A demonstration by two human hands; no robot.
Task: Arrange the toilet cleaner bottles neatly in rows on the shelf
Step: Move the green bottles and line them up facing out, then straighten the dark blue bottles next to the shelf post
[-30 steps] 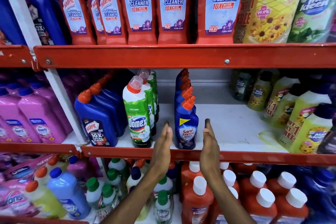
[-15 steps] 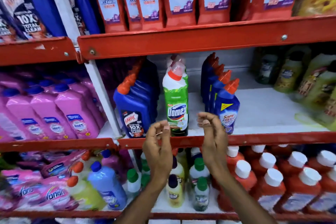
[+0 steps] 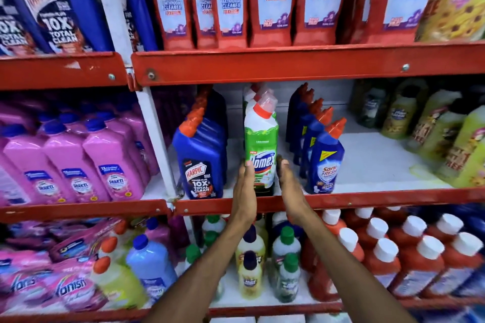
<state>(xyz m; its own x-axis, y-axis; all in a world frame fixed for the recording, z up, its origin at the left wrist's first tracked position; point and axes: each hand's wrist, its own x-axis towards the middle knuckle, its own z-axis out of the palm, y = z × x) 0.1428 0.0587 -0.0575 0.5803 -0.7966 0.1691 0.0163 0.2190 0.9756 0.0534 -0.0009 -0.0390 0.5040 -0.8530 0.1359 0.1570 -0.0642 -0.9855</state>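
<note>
Head view: on the middle shelf (image 3: 367, 162) three files of toilet cleaner already run front to back. The blue Harpic row (image 3: 200, 157) stands at about nine o'clock from the hands, the green Domex row (image 3: 261, 139) at twelve o'clock dead ahead, and the blue Sani Fresh row (image 3: 324, 157) at two o'clock.

The left hand (image 3: 245, 191) lies flat against the left side of the front Domex bottle, fingers straight and pressed together. The right hand (image 3: 290, 189) mirrors it just to the bottle's right, fingers likewise together; whether it touches the bottle I cannot tell. Neither hand grips; they bracket the bottle like guides.

By my judgement the arranging is well advanced: all three rows stand upright and fairly straight. What seems left is squaring the Domex file and evening its gaps with the neighbours. The bare shelf at three o'clock could take further rows.
</note>
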